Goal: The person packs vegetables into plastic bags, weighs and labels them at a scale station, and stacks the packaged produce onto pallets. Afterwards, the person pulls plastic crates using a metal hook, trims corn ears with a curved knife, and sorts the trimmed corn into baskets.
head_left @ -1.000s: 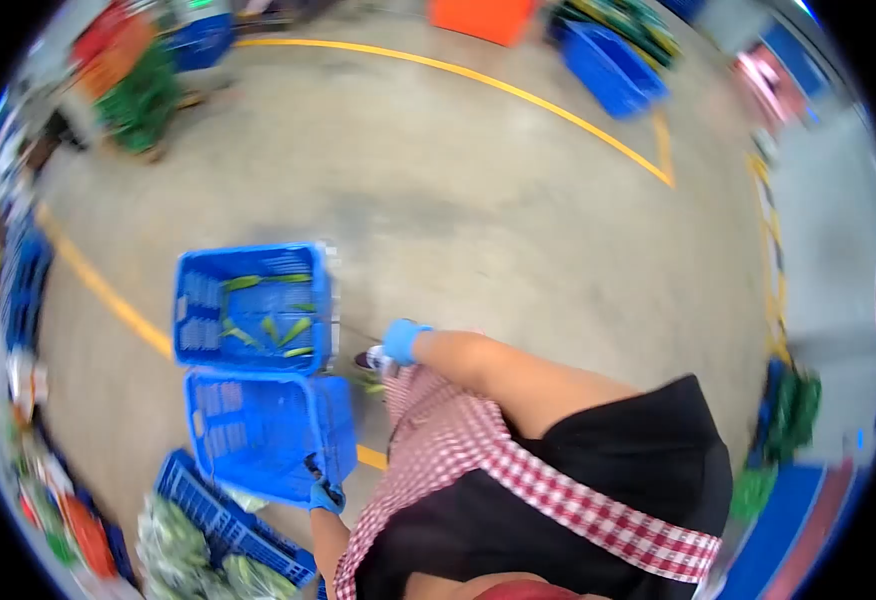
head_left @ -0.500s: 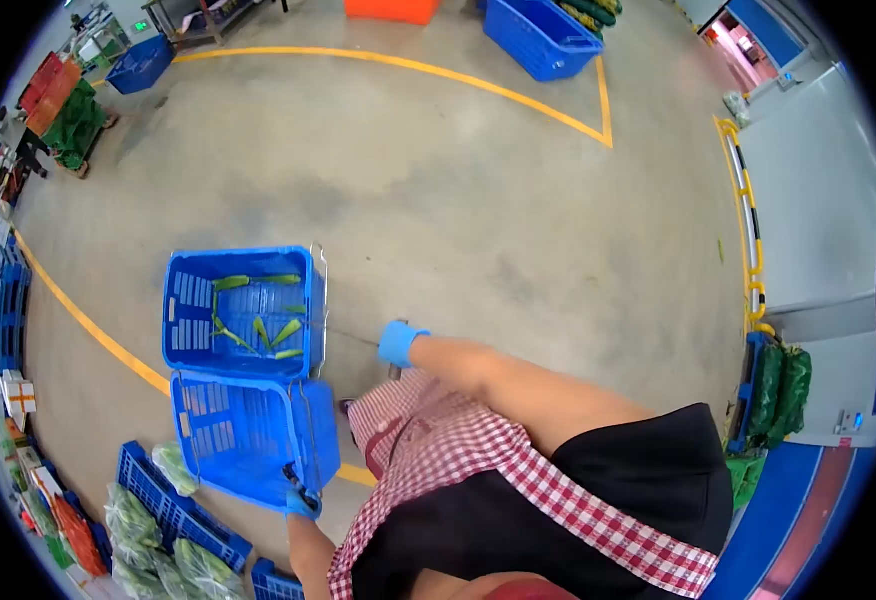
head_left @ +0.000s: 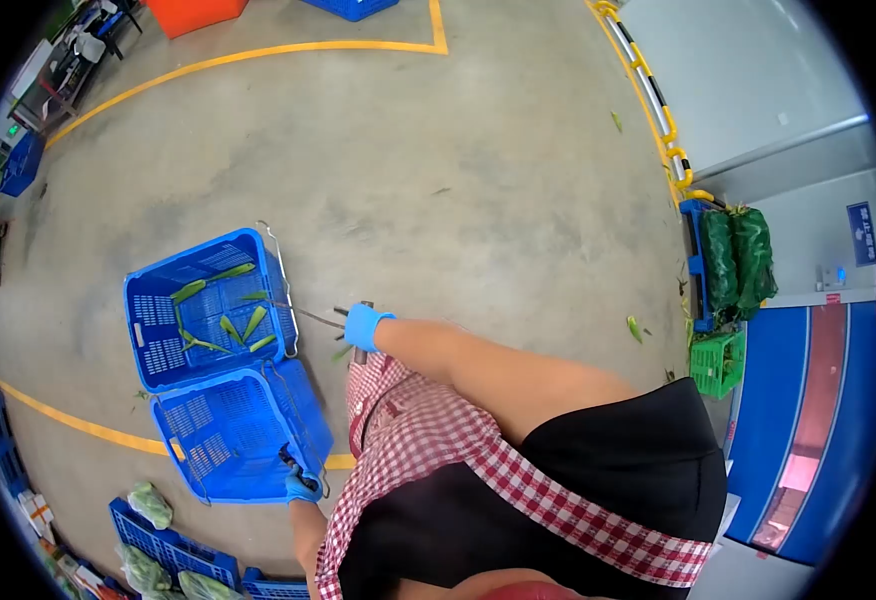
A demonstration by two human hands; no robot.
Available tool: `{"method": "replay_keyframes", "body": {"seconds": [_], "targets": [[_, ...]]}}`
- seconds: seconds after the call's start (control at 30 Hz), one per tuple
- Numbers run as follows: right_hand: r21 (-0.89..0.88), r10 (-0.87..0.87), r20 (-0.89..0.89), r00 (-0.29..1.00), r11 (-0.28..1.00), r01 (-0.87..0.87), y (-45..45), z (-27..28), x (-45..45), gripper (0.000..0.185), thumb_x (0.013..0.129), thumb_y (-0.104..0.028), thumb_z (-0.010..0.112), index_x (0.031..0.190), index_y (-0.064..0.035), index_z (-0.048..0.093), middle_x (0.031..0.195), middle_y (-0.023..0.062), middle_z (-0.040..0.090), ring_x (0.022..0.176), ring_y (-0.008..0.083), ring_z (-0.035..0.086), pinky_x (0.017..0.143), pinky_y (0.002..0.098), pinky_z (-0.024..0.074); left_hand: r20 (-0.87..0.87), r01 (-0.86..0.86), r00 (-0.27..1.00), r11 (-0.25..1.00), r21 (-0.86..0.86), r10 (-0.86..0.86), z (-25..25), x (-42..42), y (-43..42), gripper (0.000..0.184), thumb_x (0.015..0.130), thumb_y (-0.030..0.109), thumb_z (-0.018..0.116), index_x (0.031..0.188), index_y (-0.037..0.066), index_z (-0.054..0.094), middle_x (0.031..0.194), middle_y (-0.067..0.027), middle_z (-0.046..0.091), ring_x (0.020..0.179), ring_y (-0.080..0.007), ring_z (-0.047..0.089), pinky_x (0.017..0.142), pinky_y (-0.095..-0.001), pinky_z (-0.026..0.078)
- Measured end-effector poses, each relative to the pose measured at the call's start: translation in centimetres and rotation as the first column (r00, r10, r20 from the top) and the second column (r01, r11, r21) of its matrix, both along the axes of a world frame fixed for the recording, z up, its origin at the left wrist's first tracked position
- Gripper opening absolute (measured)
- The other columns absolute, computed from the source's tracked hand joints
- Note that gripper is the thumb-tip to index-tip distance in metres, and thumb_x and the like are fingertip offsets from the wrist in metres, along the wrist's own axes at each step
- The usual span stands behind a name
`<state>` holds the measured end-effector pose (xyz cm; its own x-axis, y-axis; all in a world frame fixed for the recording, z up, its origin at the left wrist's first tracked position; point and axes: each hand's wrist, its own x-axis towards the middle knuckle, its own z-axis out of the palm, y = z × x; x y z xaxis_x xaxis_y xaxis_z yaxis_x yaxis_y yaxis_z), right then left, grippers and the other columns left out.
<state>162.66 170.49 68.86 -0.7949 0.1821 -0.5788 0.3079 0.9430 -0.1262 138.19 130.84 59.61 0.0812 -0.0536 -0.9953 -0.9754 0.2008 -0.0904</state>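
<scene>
Two blue plastic crates lie end to end on the concrete floor. Several green leaf or stalk pieces (head_left: 230,328) are inside the far crate (head_left: 138,350); the near crate (head_left: 220,440) shows a bare slotted floor. My left hand (head_left: 303,487), in a blue glove with dark fingers, is closed on the near crate's rim at its lower right. Beside the far crate, my right hand (head_left: 366,325), gloved in blue, is wrapped round the grip of a thin metal hook (head_left: 313,316). Its rod reaches to the far crate's wire handle (head_left: 280,265) side; the contact point is unclear.
Bagged greens (head_left: 150,505) and blue pallets (head_left: 173,540) lie at lower left. Green net sacks (head_left: 753,260) and a green crate (head_left: 718,362) stand by the right wall. A yellow-black rail (head_left: 648,80) edges it. Leaf scraps (head_left: 634,328) dot the floor.
My view has turned to the right. Both crates have shifted away from the pallet and across the yellow line, and sit more tilted in view. Both hands keep their holds.
</scene>
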Motion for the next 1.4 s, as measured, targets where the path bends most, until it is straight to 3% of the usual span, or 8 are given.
{"method": "replay_keyframes", "body": {"seconds": [0.07, 0.3, 0.57, 0.63, 0.8, 1.2, 1.3, 1.4], "targets": [[-0.003, -0.001, 0.018, 1.0, 1.0, 0.001, 1.2, -0.2, -3.7, 0.011, 0.07, -0.017, 0.06, 0.076, -0.0125, 0.068, 0.077, 0.0061, 0.066, 0.071, 0.0231, 0.063, 0.059, 0.0341, 0.0474, 0.052, 0.022, 0.998, 1.0, 0.01, -0.022, -1.1, -4.5, 0.0, 0.02, 0.081, 0.025, 0.052, 0.064, 0.019, 0.044, 0.05, 0.0015, 0.044, 0.04, -0.0104, 0.044, 0.035, -0.0195, 0.036], [0.068, 0.183, 0.074, 0.98, 0.98, -0.188, 3.8, -0.4, 7.4, 0.013, 0.072, -0.018, 0.06, 0.082, -0.0147, 0.068, 0.084, 0.0041, 0.066, 0.078, 0.0217, 0.063, 0.061, 0.0332, 0.0482, -0.143, 0.006, 0.99, 0.999, -0.034, -0.011, 2.2, 7.8, 0.5, 0.021, 0.086, 0.022, 0.041, 0.067, 0.017, 0.049, 0.054, 0.0011, 0.051, 0.037, -0.0107, 0.041, 0.035, -0.0199, 0.034], [-0.078, -0.002, 0.085, 0.996, 0.997, 0.008, 0.6, 0.9, 11.3, 0.012, 0.072, -0.02, 0.06, 0.08, -0.0145, 0.068, 0.082, 0.0038, 0.066, 0.077, 0.0221, 0.063, 0.062, 0.0336, 0.0481, 0.008, 0.023, 1.0, 0.995, -0.098, -0.022, 4.0, 5.6, 0.6, 0.016, 0.082, 0.027, 0.049, 0.068, 0.02, 0.049, 0.054, 0.0009, 0.049, 0.037, -0.0109, 0.04, 0.034, -0.0194, 0.035], [-0.053, -0.055, 0.023, 0.998, 0.997, 0.056, 1.7, -1.8, 9.6, 0.012, 0.071, -0.019, 0.06, 0.079, -0.0142, 0.068, 0.081, 0.0041, 0.066, 0.077, 0.0224, 0.063, 0.062, 0.0339, 0.0476, -0.024, 0.138, 0.99, 0.989, 0.055, -0.137, 1.0, 3.5, 0.0, 0.022, 0.083, 0.03, 0.048, 0.063, 0.02, 0.046, 0.045, 0.0034, 0.042, 0.036, -0.01, 0.039, 0.033, -0.0197, 0.032], [0.112, 0.083, -0.087, 0.993, 0.991, -0.073, 4.4, -1.6, 6.7, 0.01, 0.068, -0.018, 0.062, 0.075, -0.0156, 0.068, 0.075, 0.0029, 0.066, 0.072, 0.0207, 0.063, 0.057, 0.0331, 0.0456, -0.048, -0.057, 0.997, 0.994, 0.094, 0.062, 1.9, 5.8, 3.6, 0.027, 0.085, 0.034, 0.044, 0.064, 0.018, 0.045, 0.045, 0.0032, 0.042, 0.036, -0.0092, 0.041, 0.033, -0.0192, 0.032], [0.088, 0.007, 0.051, 0.999, 0.996, -0.012, 6.2, 1.6, 7.8, 0.015, 0.072, -0.02, 0.061, 0.084, -0.0152, 0.068, 0.084, 0.0034, 0.066, 0.077, 0.0218, 0.063, 0.062, 0.0341, 0.0488, -0.207, 0.122, 0.97, 0.991, -0.056, -0.131, 6.5, 4.3, 3.5, 0.029, 0.086, 0.03, 0.041, 0.061, 0.02, 0.048, 0.047, 0.0046, 0.046, 0.038, -0.0101, 0.042, 0.033, -0.0211, 0.029], [0.059, -0.046, 0.072, 0.996, 0.997, 0.042, 6.1, 1.3, 11.3, 0.016, 0.074, -0.018, 0.058, 0.085, -0.0137, 0.068, 0.084, 0.0043, 0.066, 0.078, 0.0222, 0.063, 0.063, 0.0345, 0.0493, -0.106, 0.032, 0.994, 0.998, 0.062, -0.026, 3.3, 3.1, 2.3, 0.025, 0.086, 0.028, 0.043, 0.063, 0.019, 0.049, 0.049, 0.0024, 0.048, 0.037, -0.0121, 0.041, 0.035, -0.0218, 0.034], [0.048, -0.078, 0.201, 0.977, 0.996, 0.07, 6.3, 4.6, 14.6, 0.016, 0.075, -0.019, 0.057, 0.085, -0.0131, 0.068, 0.085, 0.0061, 0.066, 0.079, 0.0229, 0.063, 0.064, 0.0353, 0.0494, -0.04, 0.076, 0.996, 0.997, -0.004, -0.076, 8.3, 2.9, 6.2, 0.023, 0.086, 0.027, 0.044, 0.065, 0.018, 0.049, 0.049, 0.0017, 0.048, 0.037, -0.0124, 0.042, 0.036, -0.0222, 0.038]]}}
